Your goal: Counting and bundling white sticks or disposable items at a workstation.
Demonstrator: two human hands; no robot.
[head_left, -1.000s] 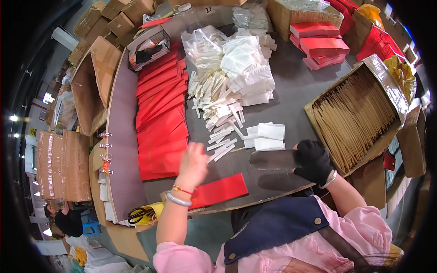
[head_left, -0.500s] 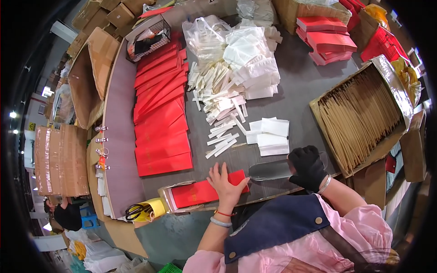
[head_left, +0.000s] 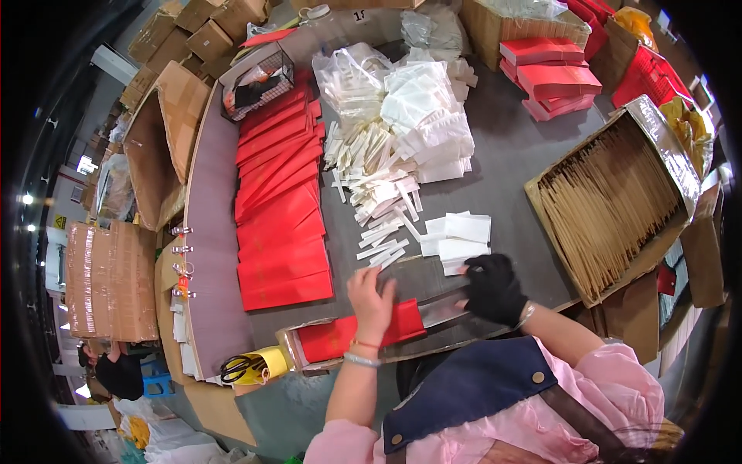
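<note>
A red paper envelope [head_left: 403,322] lies lengthwise in a shallow cardboard holder [head_left: 291,349] at the table's near edge. My bare left hand [head_left: 369,306] is above the envelope, thumb apart from slightly blurred fingers, holding nothing. At the envelope's right end a clear plastic sheet [head_left: 442,309] meets its mouth; its left end appears to be inside. My right hand [head_left: 496,292], in a black fingerless glove, has its thumb on the sheet's other end. Just beyond that hand lie several white paper slips [head_left: 465,229].
Overlapping red envelopes [head_left: 284,271] line the left side. White strips and packets [head_left: 421,116] are heaped in the middle. On the right stands an open carton [head_left: 610,209] packed with brown sheets; red stacks [head_left: 558,81] are behind it. Scissors in a yellow holder [head_left: 267,366] hang at the near-left edge.
My right hand has moved left with the plastic sheet, bringing it to the envelope's end. My left hand has lifted away from the envelope and shifted slightly left, its fingers less spread.
</note>
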